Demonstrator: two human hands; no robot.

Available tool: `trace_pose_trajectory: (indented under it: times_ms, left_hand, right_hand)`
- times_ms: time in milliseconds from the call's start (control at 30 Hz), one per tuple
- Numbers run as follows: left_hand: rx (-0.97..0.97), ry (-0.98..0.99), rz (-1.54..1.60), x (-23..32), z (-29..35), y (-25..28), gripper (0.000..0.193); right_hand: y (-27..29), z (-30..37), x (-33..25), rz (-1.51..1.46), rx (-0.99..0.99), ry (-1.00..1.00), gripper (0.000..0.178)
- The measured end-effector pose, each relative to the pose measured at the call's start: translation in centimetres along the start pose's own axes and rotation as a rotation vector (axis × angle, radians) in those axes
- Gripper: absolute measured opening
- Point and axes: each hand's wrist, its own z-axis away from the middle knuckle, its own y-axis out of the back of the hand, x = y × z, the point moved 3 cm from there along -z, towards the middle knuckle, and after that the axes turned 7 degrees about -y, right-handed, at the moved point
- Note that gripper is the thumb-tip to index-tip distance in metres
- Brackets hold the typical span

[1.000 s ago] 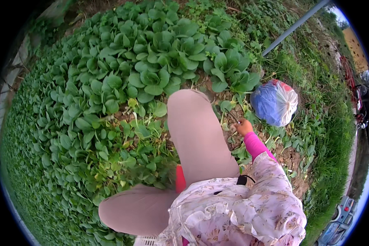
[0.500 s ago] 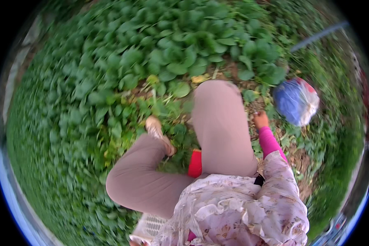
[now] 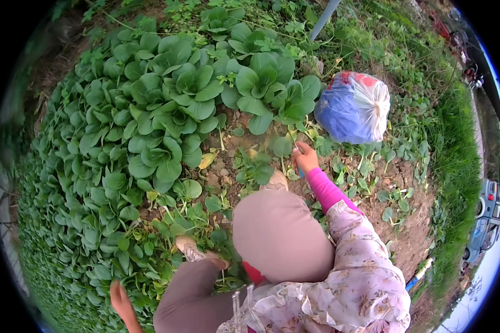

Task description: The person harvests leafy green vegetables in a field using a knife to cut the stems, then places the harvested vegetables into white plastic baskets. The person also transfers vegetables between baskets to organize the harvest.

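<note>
She has stepped further into the patch since a second ago, and her right hand [image 3: 305, 158] now pinches a thin stem beside the leafy greens [image 3: 264, 91], while her left hand [image 3: 119, 295] hangs open, holding nothing, low by the leaves.

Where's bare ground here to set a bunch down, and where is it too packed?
Bare soil lies right of the floral sleeve, below the blue and white bag. A smaller patch sits between the big leafy greens and the right hand. Left, around the left hand, plants crowd solid.
</note>
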Motion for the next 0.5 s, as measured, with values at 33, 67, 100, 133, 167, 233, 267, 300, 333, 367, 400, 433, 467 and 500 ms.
trace_pose_trajectory:
  times_ms: [33, 67, 100, 133, 167, 233, 267, 300, 333, 367, 400, 433, 467, 500]
  left_hand:
    - [-0.077, -0.036, 0.094, 5.5, -4.8, -2.4, 0.022]
    - [-0.177, -0.226, 0.001, 11.1, -8.6, -4.9, 0.022]
    - [-0.281, -0.425, -0.084, 17.9, -11.3, -8.4, 0.024]
    - [-0.356, -0.592, -0.033, 23.3, -12.8, -12.5, 0.025]
    - [-0.437, -0.748, 0.102, 28.9, -13.5, -16.7, 0.025]
    - [-0.423, -1.141, 0.244, 37.2, -13.7, -23.1, 0.024]
    - [-0.479, -1.214, 0.327, 41.0, -13.3, -25.5, 0.024]
    - [-0.491, -1.341, 0.394, 44.1, -12.5, -28.6, 0.024]
    - [-0.542, -1.407, 0.479, 46.5, -11.9, -31.3, 0.024]
    - [-0.595, -1.466, 0.571, 48.8, -11.3, -33.5, 0.024]
    - [-0.665, -1.494, 0.468, 50.8, -10.8, -35.5, 0.025]
    - [-0.732, -1.509, 0.358, 52.1, -11.0, -37.1, 0.027]
    - [-0.618, -1.602, 0.175, 53.3, -11.3, -39.1, 0.029]
    - [-0.495, -1.692, -0.005, 54.5, -11.6, -40.8, 0.032]
  right_hand:
    - [-1.1, -0.4, 0.0, -0.067, -0.009, -0.005, 0.038]
    - [-2.4, -0.7, -0.8, -0.079, -0.051, -0.022, 0.04]
    - [-3.1, -1.1, -0.6, -0.106, -0.046, -0.027, 0.04]
    - [-3.4, -1.6, -0.2, -0.126, -0.028, -0.033, 0.04]
    - [-2.7, -2.2, 0.2, -0.142, 0.007, -0.038, 0.04]
    - [-3.3, -1.6, 0.2, -0.082, 0.027, -0.027, 0.038]
    - [-3.6, -1.3, 1.1, -0.039, 0.046, 0.045, 0.037]
    - [-3.2, -1.4, 1.8, 0.02, 0.081, 0.112, 0.036]
    - [-3.2, -0.3, 0.5, 0.077, 0.101, 0.117, 0.036]
    - [-2.9, 0.7, -1.2, 0.137, 0.121, 0.118, 0.035]
    - [-3.0, -0.9, -0.1, 0.379, 0.185, 0.219, 0.034]
    - [-3.5, -1.6, -0.4, 0.224, 0.155, 0.165, 0.033]
    - [-3.4, -2.3, -0.2, 0.081, 0.143, 0.091, 0.033]
    - [-3.2, -2.7, -0.5, -0.065, 0.14, 0.021, 0.032]
